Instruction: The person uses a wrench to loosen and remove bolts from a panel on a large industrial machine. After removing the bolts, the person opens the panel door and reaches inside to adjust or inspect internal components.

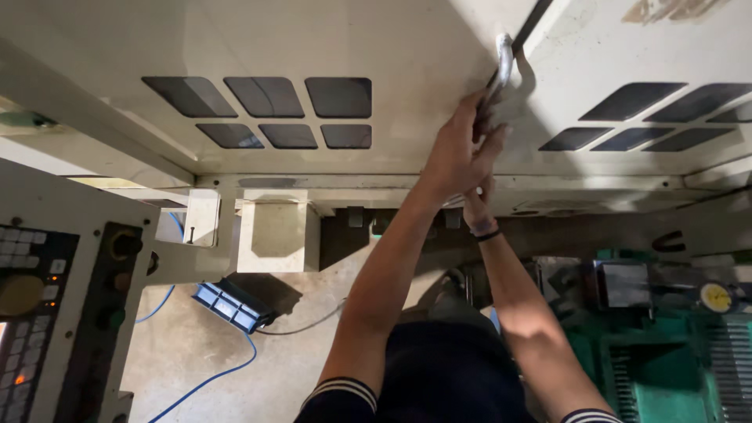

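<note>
Fingers [479,117] of the left hand [457,153] are curled around the lower end of a pale metal door handle [504,63], which sits at the edge of the left cream machine door [329,47], right where it meets the neighbouring door [627,47]. The right hand [478,200] is tucked just beneath and behind the left one, a dark band [486,233] on its wrist; how its fingers are set I cannot tell, since the left hand hides them.

Far to the left of the gripping fingers and lower down stands a control panel [47,298] with keys and round knobs. Nearer, still left and below, a blue cable [211,380] trails over the concrete floor [196,345] past a small blue box [229,304]. Directly left of the fingers, six dark window panes [274,110] are set in the door. To their right, more dark panes [650,113] show in the neighbouring door. Below and right of the fingers lies green machinery [666,360], with a round yellow dial gauge [715,298] on it.
</note>
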